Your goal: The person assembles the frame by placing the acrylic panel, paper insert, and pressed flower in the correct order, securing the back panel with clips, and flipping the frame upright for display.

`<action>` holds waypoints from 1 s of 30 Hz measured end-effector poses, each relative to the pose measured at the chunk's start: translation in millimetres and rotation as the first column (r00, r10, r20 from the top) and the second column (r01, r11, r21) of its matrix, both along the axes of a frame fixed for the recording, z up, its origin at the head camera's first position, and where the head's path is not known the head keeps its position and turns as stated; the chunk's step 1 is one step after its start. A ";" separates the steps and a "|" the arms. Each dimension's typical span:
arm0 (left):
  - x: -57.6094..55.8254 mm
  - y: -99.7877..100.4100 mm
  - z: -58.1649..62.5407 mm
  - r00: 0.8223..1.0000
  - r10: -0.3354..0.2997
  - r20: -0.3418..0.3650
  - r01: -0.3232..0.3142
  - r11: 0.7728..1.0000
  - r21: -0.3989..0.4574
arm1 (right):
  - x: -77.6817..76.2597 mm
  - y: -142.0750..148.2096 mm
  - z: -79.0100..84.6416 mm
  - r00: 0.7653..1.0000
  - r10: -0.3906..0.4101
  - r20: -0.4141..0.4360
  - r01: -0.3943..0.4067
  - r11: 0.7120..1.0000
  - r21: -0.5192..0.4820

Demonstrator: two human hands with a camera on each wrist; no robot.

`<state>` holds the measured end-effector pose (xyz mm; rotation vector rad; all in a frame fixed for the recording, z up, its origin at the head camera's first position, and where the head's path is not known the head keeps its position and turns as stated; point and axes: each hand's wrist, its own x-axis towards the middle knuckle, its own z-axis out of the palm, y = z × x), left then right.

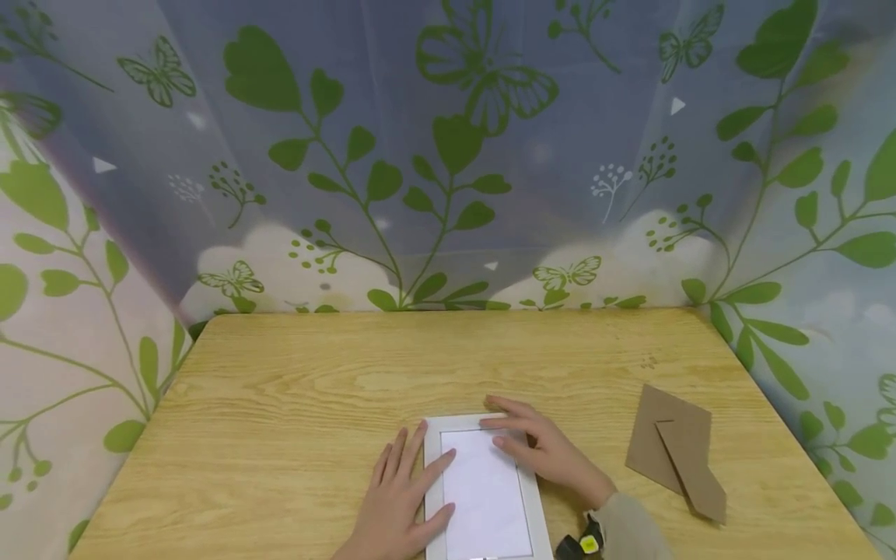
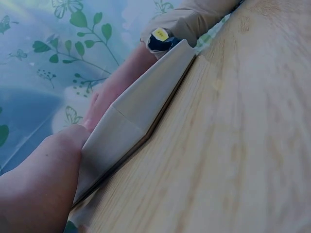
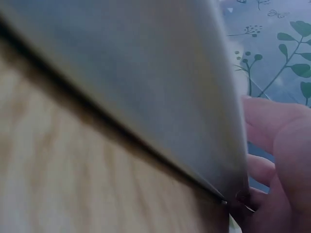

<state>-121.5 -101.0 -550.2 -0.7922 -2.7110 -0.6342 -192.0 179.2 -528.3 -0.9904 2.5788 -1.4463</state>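
Note:
A white picture frame [image 1: 535,513] lies flat on the table, with a plain white sheet [image 1: 483,498] inside its border. My left hand [image 1: 399,494] rests along the frame's left side, fingers spread, thumb and index finger reaching over the border onto the sheet. At the upper right corner, my right hand [image 1: 553,455] touches the frame with fingers fairly straight and thumb over the border. The left wrist view shows the frame's pale thick side [image 2: 146,97] close above the wood. In the right wrist view, fingers [image 3: 262,167] lie at the frame's far corner.
A brown backing board [image 1: 647,443] with a fold-out stand leg [image 1: 700,486] lies to the right on the wood-grain table [image 1: 280,435]. Curtains with green leaves and butterflies [image 1: 483,70] hang behind and at both sides. A black band with a yellow tag [image 1: 589,542] circles the right wrist.

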 end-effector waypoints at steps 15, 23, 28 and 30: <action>0.5 1.5 1.0 1.000 0.011 -0.004 -0.011 1.000 0.003 | -22.7 -8.8 3.0 0.979 -0.016 0.205 0.030 0.997 -0.065; 1.4 1.9 3.4 1.000 0.014 0.024 -0.014 1.000 0.001 | -46.0 -15.3 13.4 0.956 0.032 0.290 -0.041 0.999 0.024; 1.9 1.1 4.4 1.000 0.018 0.016 -0.018 1.000 0.000 | -58.7 -18.4 22.9 0.927 0.068 0.368 -0.105 0.991 0.080; 2.1 0.6 4.3 1.000 0.018 0.018 -0.018 1.000 0.002 | -63.4 -20.9 28.2 0.908 0.072 0.413 -0.126 0.986 0.106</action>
